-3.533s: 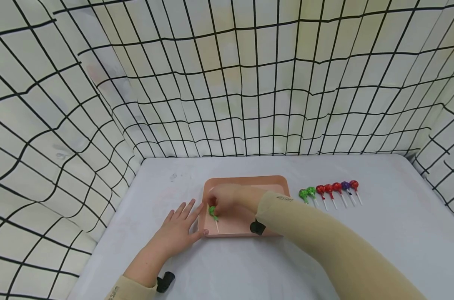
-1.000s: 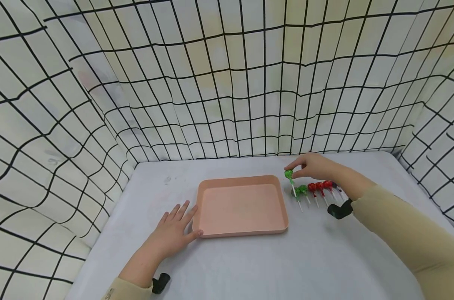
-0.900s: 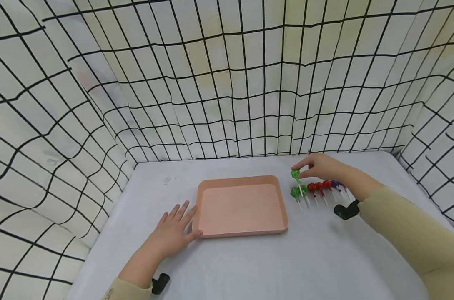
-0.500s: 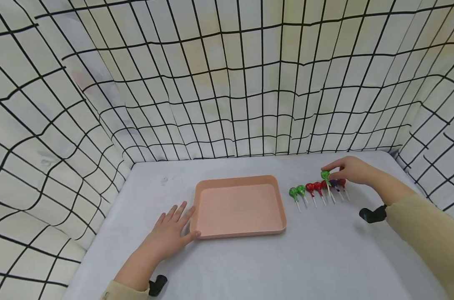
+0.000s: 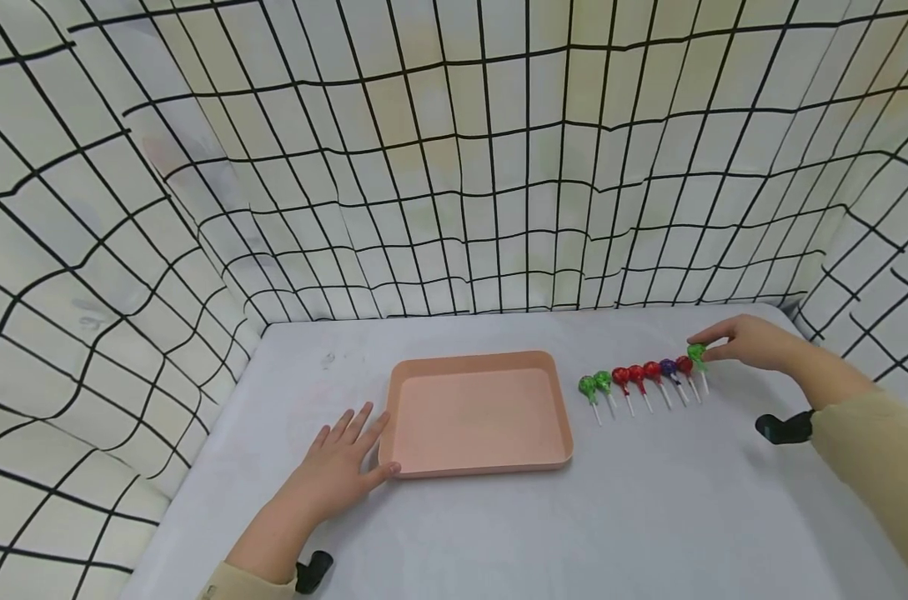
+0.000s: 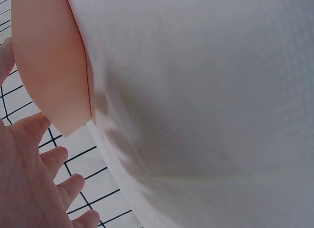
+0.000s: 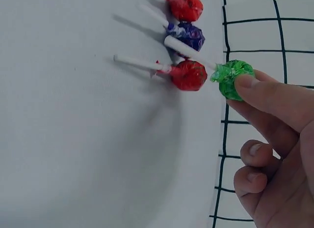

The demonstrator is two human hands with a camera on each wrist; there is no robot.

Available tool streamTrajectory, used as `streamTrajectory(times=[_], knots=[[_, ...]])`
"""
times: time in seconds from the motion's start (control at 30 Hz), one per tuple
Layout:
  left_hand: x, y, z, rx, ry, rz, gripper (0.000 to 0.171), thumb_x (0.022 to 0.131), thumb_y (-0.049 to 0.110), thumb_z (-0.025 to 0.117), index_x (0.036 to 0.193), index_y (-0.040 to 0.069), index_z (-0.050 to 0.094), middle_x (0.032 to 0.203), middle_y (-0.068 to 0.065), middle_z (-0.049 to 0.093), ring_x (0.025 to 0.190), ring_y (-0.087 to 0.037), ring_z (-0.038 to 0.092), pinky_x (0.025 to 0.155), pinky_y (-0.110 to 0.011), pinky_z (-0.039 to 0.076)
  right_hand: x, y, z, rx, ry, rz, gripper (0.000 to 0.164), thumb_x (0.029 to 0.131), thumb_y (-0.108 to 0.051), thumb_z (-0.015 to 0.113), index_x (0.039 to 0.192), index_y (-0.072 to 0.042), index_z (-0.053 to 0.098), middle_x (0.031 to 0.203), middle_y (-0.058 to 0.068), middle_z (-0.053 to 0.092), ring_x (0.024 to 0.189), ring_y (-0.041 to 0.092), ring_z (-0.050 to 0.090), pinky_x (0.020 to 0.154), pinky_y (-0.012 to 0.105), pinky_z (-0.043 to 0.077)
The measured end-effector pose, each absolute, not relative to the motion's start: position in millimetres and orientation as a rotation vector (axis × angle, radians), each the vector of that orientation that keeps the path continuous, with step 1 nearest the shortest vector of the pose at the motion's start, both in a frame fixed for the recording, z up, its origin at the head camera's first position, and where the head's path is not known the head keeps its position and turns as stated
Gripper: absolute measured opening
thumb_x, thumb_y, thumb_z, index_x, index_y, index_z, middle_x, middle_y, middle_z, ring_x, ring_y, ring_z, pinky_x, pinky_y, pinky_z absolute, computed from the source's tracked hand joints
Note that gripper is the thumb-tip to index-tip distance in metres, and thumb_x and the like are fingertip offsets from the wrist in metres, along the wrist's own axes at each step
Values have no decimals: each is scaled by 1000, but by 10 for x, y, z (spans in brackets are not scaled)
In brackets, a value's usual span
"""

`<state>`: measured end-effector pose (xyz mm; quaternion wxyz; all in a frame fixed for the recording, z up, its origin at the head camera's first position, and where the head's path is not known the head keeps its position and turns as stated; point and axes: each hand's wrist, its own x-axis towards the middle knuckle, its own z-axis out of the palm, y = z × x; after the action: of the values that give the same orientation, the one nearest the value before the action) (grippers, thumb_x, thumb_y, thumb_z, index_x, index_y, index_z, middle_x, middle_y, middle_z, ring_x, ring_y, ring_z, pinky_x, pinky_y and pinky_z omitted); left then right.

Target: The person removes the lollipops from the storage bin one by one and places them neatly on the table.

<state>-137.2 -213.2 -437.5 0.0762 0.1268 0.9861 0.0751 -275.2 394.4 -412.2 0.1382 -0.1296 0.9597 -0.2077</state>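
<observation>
My right hand (image 5: pixel 754 342) pinches a green-wrapped lollipop (image 7: pixel 235 79) by its candy head, between thumb and forefinger, with the white stick pointing away from the palm. It hangs over the right end of a row of lollipops: two green ones (image 5: pixel 602 382) on the left, then several red (image 5: pixel 637 375) and a purple one (image 5: pixel 669 367). The end red lollipop (image 7: pixel 189 75) lies closest to the held one. My left hand (image 5: pixel 338 467) lies with spread, straight fingers at the left edge of the pink tray (image 5: pixel 479 467), its thumb and forefinger touching the rim.
A white cloth covers the table (image 5: pixel 574 533). Black-and-white grid netting (image 5: pixel 454 167) rises behind the table and at both sides. A dark wrist camera (image 5: pixel 784 428) sits below the right wrist, and another camera (image 5: pixel 314 572) below the left.
The right hand lifted the green lollipop out of the tray, then carried it rightward above the row to its right end. My left hand stays at the tray's left edge.
</observation>
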Motion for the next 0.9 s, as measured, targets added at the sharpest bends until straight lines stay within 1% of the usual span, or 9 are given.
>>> streamTrajectory(times=[0.17, 0.4, 0.63, 0.8, 0.9], knots=[[-1373, -2134, -4378, 375, 2950, 227, 83, 92, 61, 56, 157, 17, 30, 164, -14, 19, 148, -42, 17, 116, -65, 15, -2774, 4021, -4173, -352, 2772, -583, 38, 93, -25, 69, 126, -5, 68, 132, 30, 57, 123, 54, 46, 96, 70, 40], [-1380, -2153, -4394, 380, 2946, 226, 83, 92, 62, 56, 158, 18, 30, 164, -13, 18, 149, -41, 17, 116, -65, 15, -2808, 4091, -4290, -319, 2743, -578, 35, 92, -21, 68, 123, -4, 70, 130, 32, 57, 123, 57, 43, 98, 73, 35], [-1385, -2150, -4387, 388, 2946, 220, 83, 93, 62, 55, 158, 18, 29, 164, -13, 18, 149, -41, 17, 116, -65, 15, -2823, 4106, -4373, -279, 2721, -600, 35, 94, -21, 67, 124, -5, 69, 132, 33, 55, 123, 57, 40, 99, 74, 33], [-1386, -2145, -4383, 380, 2940, 217, 83, 93, 62, 55, 158, 18, 29, 164, -13, 18, 149, -41, 17, 116, -65, 15, -2822, 4072, -4404, -263, 2720, -612, 36, 94, -23, 68, 125, -4, 68, 132, 33, 55, 122, 56, 41, 97, 72, 37], [-1384, -2142, -4385, 376, 2937, 212, 83, 93, 62, 56, 158, 18, 29, 164, -13, 19, 148, -41, 17, 116, -65, 15, -2816, 4056, -4416, -259, 2704, -631, 38, 94, -22, 67, 127, -4, 66, 132, 32, 55, 118, 51, 48, 93, 64, 46]])
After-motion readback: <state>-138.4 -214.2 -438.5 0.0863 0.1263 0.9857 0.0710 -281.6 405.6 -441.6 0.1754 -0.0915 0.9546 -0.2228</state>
